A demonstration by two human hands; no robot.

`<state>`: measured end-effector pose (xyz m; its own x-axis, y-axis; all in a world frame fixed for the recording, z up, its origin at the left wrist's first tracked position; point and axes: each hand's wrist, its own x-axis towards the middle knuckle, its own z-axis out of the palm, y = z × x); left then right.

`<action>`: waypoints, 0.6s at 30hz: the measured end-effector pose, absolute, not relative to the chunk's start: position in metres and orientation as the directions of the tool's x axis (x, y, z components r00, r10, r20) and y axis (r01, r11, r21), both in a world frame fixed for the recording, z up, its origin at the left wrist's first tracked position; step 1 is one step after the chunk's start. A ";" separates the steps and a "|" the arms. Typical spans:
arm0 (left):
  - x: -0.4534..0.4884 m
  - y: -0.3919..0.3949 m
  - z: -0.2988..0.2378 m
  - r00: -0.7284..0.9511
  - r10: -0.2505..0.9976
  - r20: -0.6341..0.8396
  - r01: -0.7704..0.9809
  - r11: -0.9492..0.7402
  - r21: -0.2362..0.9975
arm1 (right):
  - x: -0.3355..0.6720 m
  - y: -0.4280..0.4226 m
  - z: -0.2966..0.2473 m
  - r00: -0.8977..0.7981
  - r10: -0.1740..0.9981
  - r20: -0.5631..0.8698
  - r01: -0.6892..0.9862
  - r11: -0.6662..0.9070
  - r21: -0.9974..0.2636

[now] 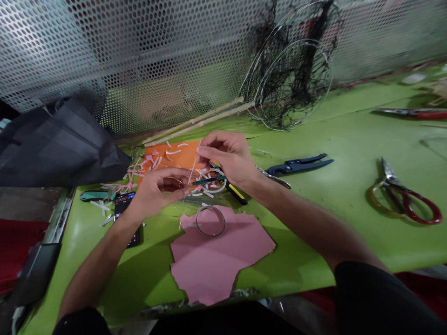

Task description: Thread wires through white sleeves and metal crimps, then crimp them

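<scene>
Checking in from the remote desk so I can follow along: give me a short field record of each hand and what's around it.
left hand: fingers at a slim dark green rod; grip unclear
right hand: pinches a thin white strip
beside hands: whitish round ring, yellow-and-black utility knife
below hands: thin dark wire ring on torn pink paper sheet
rest: blue-handled pliers, red-handled scissors, wire hoops tangled with black netting

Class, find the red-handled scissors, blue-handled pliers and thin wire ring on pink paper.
Red-handled scissors [428, 201], head view, red handle loop.
Blue-handled pliers [296, 165], head view, blue handle.
Thin wire ring [225, 222], head view, right rim.
</scene>
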<state>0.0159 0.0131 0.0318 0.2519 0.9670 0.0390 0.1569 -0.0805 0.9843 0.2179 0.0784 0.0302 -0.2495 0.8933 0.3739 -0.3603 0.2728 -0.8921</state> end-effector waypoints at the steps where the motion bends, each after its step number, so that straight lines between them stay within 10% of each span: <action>1: 0.016 0.013 0.032 0.252 0.967 0.047 0.160 -0.090 0.983 | 0.218 0.079 0.030 -0.243 0.894 0.376 -0.367 0.274 -0.889; 18: 0.023 0.013 0.037 0.172 0.981 0.089 0.039 -0.098 0.994 | 0.221 0.078 0.028 -0.099 0.880 0.465 -0.378 0.399 -0.836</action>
